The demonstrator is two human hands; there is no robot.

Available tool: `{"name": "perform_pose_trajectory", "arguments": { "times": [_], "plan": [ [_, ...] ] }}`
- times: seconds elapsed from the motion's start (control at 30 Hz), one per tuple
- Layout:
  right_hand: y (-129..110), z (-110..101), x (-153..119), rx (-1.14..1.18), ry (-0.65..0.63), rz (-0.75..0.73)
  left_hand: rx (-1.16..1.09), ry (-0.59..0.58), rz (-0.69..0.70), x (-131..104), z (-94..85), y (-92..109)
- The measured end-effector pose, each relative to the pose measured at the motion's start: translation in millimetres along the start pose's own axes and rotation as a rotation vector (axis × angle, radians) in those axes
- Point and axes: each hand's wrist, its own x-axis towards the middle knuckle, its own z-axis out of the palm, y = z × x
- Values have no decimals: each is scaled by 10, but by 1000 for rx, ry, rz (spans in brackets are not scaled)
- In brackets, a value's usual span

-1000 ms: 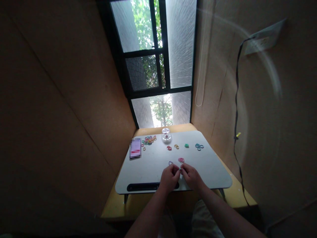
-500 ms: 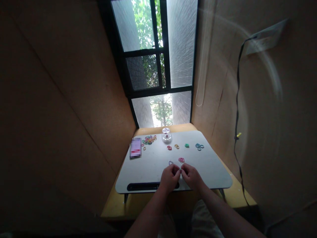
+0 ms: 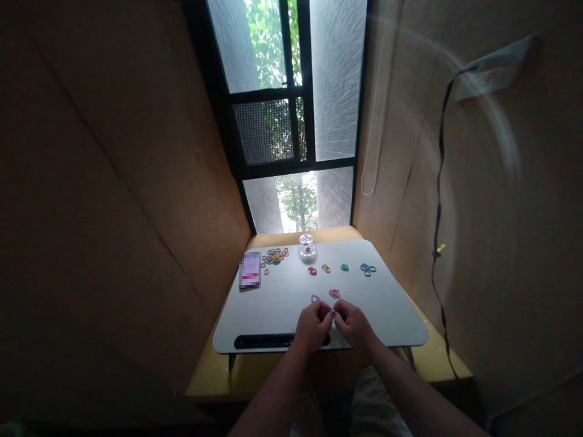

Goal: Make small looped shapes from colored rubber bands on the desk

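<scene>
While the left hand [image 3: 312,326] and right hand [image 3: 353,324] are pinching a tiny greenish band [image 3: 333,312], looped pink bands [image 3: 334,293] are lying nearby.

On my feed, the left hand [image 3: 313,323] and right hand [image 3: 351,323] mostly hide a tiny greenish piece [image 3: 333,312]. I can't read the pixelated phone-like slab [image 3: 250,270]; the left wrist covers part of the black slot [image 3: 262,342]; the top edge crops the window [image 3: 303,167].
</scene>
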Motion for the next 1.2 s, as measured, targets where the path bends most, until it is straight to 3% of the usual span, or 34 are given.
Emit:
{"name": "perform_pose_trajectory", "arguments": {
  "times": [1.2],
  "plan": [
    [38, 25, -6, -14, 0, -12, 33, -7, 11, -8, 1, 8]
  ]
}}
